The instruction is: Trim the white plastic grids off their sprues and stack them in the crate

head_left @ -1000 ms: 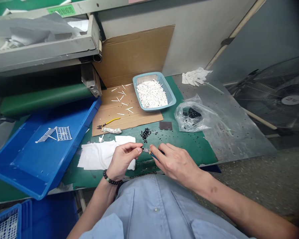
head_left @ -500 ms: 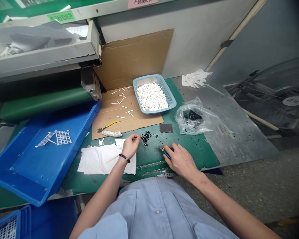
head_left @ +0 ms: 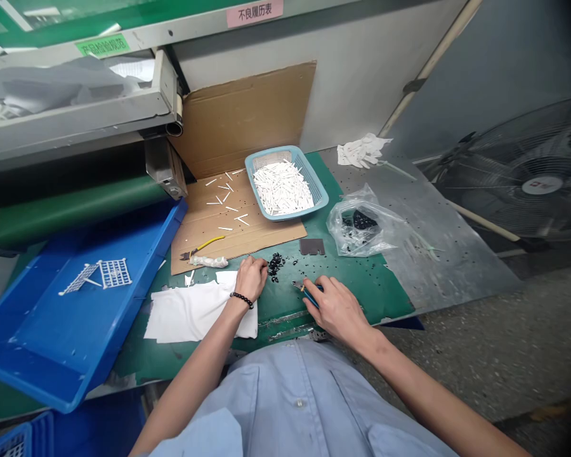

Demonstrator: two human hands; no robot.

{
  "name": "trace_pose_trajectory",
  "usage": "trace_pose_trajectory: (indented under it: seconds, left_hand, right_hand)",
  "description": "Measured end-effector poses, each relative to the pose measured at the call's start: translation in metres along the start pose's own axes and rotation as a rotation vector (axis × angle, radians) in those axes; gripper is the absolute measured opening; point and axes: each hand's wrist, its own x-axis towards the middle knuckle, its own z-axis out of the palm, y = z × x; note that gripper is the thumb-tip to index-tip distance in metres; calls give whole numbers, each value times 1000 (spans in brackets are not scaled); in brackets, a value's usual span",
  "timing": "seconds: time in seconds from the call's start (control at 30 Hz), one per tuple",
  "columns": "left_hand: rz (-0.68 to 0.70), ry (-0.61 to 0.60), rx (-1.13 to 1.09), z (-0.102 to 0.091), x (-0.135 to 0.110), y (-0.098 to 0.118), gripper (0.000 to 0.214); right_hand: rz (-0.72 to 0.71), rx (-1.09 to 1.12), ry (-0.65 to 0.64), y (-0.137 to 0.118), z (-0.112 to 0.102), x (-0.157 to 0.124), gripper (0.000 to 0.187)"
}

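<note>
Light-blue work shirt along the bottom of the view, both forearms reaching forward from it over a green work mat. Right hand closed firmly around a blue-handled hobby knife, the small metal tip angled up and left past the fingers, toward the mat's middle. Left hand loosely curled, fingertips resting on the mat, nothing visible in its hold, a black beaded bracelet at the wrist. Just beside those fingertips, a small heap of black pieces, with stray specks scattered across the mat. Just left of the left hand, a crumpled white cloth. Farther up the mat, a dark grey plate and a clear plastic bag with black pieces inside. Beyond the cloth, a cardboard sheet bearing loose white sticks, yellow-handled pliers and a white wrapped bundle. Overlapping its far edge, a light-blue basket heaped with more white sticks. Off to the left, a blue plastic tray holding two white plastic grids, and past it a green conveyor belt. Farthest away, crumpled white gloves and, at right, an electric fan.
</note>
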Motion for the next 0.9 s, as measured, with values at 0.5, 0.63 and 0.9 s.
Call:
trace_pose_trajectory:
  seconds: [0.5,0.63,0.9]
  left_hand:
    - [-419,7,-745,-20,-13,17,8]
    - [-661,-122,-1392,-36,-21,34,21]
    - [-700,-210,-1567,-43,-36,46,27]
  right_hand:
    - [-24,78,95,-11,-9,3,34]
    - [-70,108,172,-17,-17,10,38]
    - [-134,109,157,-18,-24,15,37]
